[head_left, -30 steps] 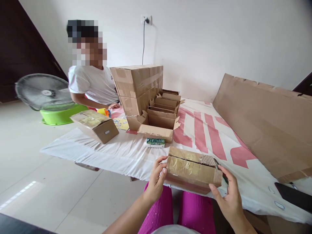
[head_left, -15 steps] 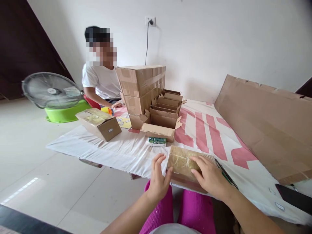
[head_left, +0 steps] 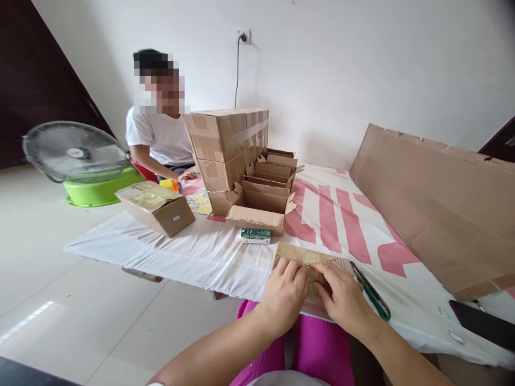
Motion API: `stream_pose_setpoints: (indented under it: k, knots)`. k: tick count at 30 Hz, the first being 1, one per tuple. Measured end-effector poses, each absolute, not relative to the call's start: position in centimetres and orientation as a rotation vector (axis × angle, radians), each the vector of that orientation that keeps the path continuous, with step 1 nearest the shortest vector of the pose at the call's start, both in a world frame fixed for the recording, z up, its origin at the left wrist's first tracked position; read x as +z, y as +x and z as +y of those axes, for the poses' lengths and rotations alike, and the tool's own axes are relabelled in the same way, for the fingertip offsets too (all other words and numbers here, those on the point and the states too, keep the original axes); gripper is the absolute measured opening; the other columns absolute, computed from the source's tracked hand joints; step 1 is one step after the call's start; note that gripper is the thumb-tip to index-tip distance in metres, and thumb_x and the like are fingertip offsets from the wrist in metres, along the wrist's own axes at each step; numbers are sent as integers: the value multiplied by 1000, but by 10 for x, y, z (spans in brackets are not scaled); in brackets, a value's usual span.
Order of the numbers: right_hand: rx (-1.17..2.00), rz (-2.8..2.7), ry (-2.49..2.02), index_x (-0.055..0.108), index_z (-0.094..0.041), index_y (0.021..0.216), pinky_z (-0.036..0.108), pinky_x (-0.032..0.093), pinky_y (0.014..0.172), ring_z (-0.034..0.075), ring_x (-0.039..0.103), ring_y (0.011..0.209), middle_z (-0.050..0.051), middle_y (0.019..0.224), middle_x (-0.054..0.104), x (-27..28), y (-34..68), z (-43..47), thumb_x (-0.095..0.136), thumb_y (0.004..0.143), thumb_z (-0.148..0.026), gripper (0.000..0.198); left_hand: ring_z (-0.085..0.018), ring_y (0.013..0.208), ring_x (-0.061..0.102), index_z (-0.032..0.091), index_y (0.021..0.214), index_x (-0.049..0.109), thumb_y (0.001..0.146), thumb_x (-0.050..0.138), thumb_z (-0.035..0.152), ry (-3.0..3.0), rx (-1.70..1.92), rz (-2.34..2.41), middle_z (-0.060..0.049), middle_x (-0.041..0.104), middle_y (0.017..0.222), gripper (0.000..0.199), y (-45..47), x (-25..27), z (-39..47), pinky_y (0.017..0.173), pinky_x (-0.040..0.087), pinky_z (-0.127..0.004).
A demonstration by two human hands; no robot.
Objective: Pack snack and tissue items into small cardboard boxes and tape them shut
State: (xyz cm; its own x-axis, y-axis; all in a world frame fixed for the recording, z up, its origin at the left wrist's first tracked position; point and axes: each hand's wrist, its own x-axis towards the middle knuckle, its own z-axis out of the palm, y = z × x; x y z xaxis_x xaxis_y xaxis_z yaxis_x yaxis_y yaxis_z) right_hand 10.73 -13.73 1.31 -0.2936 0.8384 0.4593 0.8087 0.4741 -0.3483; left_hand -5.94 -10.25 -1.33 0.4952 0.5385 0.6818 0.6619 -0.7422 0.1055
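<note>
A small cardboard box (head_left: pixel 293 251) with clear packing tape across its top lies at the table's near edge, in front of my knees. My left hand (head_left: pixel 286 292) is over its left part, fingers curled in towards the tape; what the fingertips pinch, if anything, is hidden. From the right, my right hand (head_left: pixel 341 292) rests on the box top, index finger stretched towards the left hand and thumb apart from it. Just right of the box lies a green-handled utility knife (head_left: pixel 374 297). A green-and-white carton (head_left: pixel 254 236) lies beyond the box.
Open cardboard boxes (head_left: pixel 261 217) stand in a row beside stacked taped boxes (head_left: pixel 209 139). Another taped box (head_left: pixel 169 214) sits on the left, near a person (head_left: pixel 156 131) and a fan (head_left: pixel 76 153). A cardboard sheet (head_left: pixel 434 203) and a phone (head_left: pixel 483 324) are on the right.
My left hand has moved right, from the box's left edge onto its top, and its fingers have curled. My right hand stays on the box. The view has shifted slightly.
</note>
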Motion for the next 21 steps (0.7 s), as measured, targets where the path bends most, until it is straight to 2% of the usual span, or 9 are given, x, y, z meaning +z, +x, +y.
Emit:
stream_pose_setpoints:
  k: [6, 13, 21]
  knots:
    - [47, -2134, -1324, 54, -21, 113, 41, 55, 82, 23, 63, 94, 7, 100, 67, 11, 102, -138, 47, 85, -6, 32, -22, 66, 48, 19, 73, 54, 82, 51, 7, -2508, -908, -987, -4, 51, 69, 15, -58, -7, -100, 59, 44, -37]
    - [-29, -2123, -1277, 50, -22, 119, 42, 55, 84, 23, 63, 97, 7, 103, 66, 4, 101, -141, 47, 86, -5, 37, -20, 73, 49, 20, 74, 46, 80, 48, 6, -2501, -1318, -1217, -4, 50, 75, 16, -67, -11, -92, 64, 45, -33]
    - [-44, -2110, -1264, 52, -21, 116, 40, 56, 82, 22, 64, 95, 6, 101, 67, 3, 102, -141, 48, 87, -8, 32, -21, 74, 49, 21, 73, 45, 77, 46, 4, -2427, -1419, -1274, -3, 50, 75, 17, -72, -14, -96, 66, 44, -34]
